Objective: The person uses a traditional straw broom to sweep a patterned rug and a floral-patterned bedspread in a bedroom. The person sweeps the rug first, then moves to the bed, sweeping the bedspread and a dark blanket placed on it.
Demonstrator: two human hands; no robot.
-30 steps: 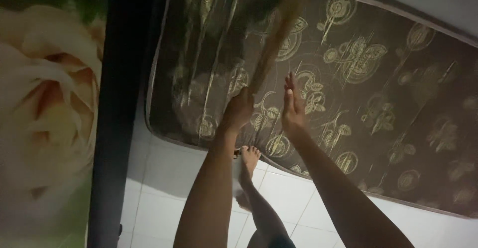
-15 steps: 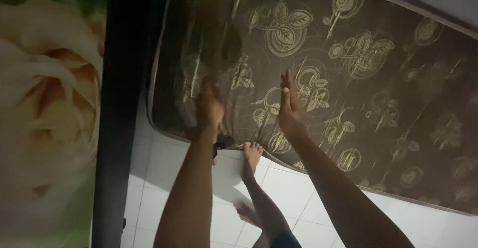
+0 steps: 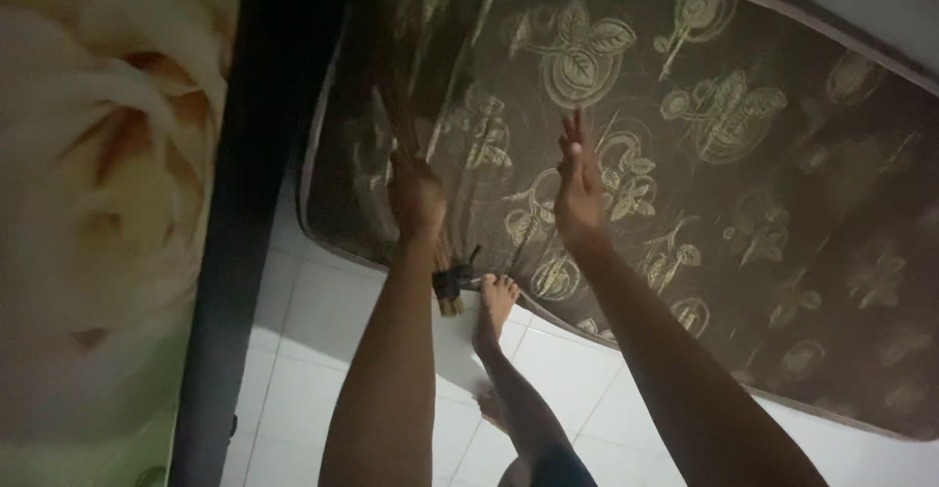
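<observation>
Mattress [image 3: 743,213] fills the upper right of the view, standing on its long edge against the wall; its cover is dark brown with a pale gold pattern of leaves and round blooms, and a lighter piped seam runs along its border; its lower edge rests on the floor [image 3: 313,350], which is laid with white square tiles and thin grey joints. The light is dim, and the cloth looks almost black toward the right corner.

Left hand [image 3: 416,194] is closed round a thin stick [image 3: 430,106] that runs up across the mattress face; the fingers are curled tight about it, knuckles toward the camera; the stick's lower end shows below the wrist, bound with a dark band [image 3: 452,280], just above the tiles. The upper end is blurred and lost in the shadow.

Right hand [image 3: 579,179] is flat and open, fingers straight and together, pointing up; its palm seems to lie against the mattress face, though contact cannot be told for sure; it holds nothing.

Bare foot [image 3: 494,301] stands on the tiles, toes touching the mattress's lower edge, just beside the stick's bound end.

At the left hangs a sheet [image 3: 98,203] printed with a large pale rose; a black post [image 3: 249,203] stands between it and the mattress.
</observation>
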